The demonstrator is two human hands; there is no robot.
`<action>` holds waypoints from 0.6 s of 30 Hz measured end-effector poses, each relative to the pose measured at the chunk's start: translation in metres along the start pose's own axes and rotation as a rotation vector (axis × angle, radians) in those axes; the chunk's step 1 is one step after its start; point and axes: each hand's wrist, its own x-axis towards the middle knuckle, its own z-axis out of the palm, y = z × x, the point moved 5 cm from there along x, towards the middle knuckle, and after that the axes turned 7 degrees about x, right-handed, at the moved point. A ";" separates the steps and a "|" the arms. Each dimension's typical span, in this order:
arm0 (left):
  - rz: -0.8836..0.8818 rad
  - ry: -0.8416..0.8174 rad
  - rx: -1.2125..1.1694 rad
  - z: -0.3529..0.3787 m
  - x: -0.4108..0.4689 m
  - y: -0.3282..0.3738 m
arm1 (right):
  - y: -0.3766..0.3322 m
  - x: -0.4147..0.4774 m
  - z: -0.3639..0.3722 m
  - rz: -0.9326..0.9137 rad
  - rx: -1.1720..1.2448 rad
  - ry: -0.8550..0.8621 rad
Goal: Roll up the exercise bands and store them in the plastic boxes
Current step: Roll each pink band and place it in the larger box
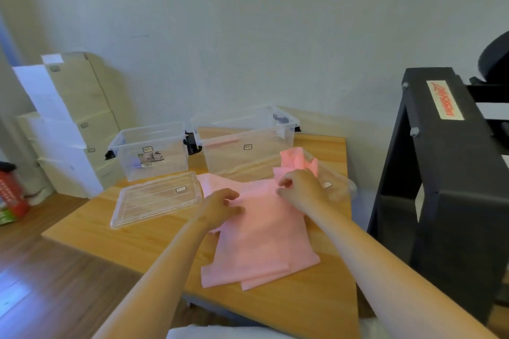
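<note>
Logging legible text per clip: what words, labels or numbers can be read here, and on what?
Sticker on the black machine: red script, too blurred to read.
Labels on the left box, right box and lid: too small.
Cardboard boxes, red carton: print blurred.
Nothing legible.

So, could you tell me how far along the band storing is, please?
Done: left box and right box stand open, a lid lying in front. In hand: left hand and right hand grip the pink band, unrolled, partly bunched. Left: rolling and boxing it.
</note>
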 end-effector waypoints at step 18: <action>0.186 0.068 -0.150 -0.021 -0.027 -0.003 | -0.028 -0.050 0.058 -0.403 -0.152 -0.313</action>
